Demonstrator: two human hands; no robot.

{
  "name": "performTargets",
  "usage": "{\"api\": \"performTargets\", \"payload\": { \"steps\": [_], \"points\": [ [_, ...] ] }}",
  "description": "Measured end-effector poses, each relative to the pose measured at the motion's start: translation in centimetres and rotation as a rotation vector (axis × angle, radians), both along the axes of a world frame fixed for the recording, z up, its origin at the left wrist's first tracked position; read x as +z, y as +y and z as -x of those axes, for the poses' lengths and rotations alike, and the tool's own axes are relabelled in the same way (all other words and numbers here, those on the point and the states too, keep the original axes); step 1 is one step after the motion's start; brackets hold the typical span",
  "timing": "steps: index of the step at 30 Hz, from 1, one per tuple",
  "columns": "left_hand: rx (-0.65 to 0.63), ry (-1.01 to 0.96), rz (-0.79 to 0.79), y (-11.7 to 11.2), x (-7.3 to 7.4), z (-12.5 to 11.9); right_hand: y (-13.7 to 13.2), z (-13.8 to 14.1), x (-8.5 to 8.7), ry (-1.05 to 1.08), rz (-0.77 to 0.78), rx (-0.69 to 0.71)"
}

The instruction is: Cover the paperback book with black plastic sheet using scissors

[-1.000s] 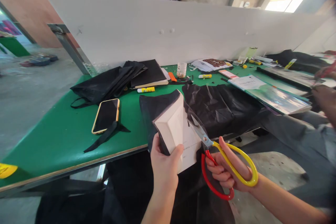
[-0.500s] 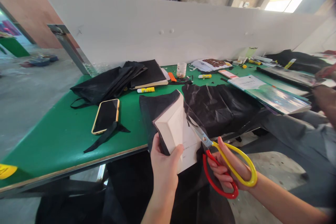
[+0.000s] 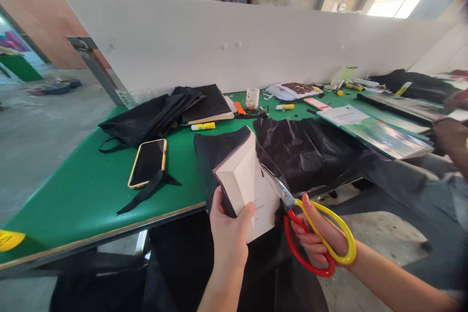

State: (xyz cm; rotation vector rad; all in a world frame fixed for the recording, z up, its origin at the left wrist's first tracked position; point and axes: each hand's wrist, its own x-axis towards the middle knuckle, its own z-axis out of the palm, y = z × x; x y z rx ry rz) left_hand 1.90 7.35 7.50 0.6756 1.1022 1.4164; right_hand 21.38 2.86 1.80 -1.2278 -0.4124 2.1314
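My left hand (image 3: 229,234) grips the near end of a thick white book (image 3: 241,180) wrapped in black cloth (image 3: 215,148), holding it up at the table's front edge. My right hand (image 3: 320,239) holds scissors (image 3: 310,226) with one red and one yellow handle, fingers through the loops. The steel blades point up and left, touching the black cloth along the book's right side, next to its open white page.
On the green table (image 3: 87,190) lie a phone in a yellow case (image 3: 148,161), a black cloth strip, a black bag (image 3: 146,117), a black notebook (image 3: 208,102), glue sticks, a small jar (image 3: 252,97) and crumpled black cloth (image 3: 303,144). Another person's hands (image 3: 451,131) work at the right. A white partition stands behind.
The scissor handles have closed somewhat and the blades have slid slightly forward along the cloth at the book's right side. My left hand and the book stay still.
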Motion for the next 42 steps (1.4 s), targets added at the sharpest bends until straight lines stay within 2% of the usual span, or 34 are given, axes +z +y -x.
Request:
{"api": "performTargets", "payload": {
  "steps": [4, 9, 20, 42],
  "points": [
    [0.002, 0.012, -0.003, 0.0, -0.1, 0.0, -0.1, 0.0, 1.1, 0.248, 0.001, 0.052],
    [0.001, 0.012, -0.01, 0.0, -0.2, -0.1, -0.2, 0.3, 2.5, 0.328, 0.04, 0.114],
    [0.0, -0.011, -0.012, 0.2, -0.7, 0.1, 1.0, 0.0, 2.5, 0.314, -0.003, 0.156],
    [0.008, -0.021, 0.007, 0.0, -0.4, 0.1, 3.0, 0.4, 3.8, 0.278, -0.023, 0.141]
  ]
}}
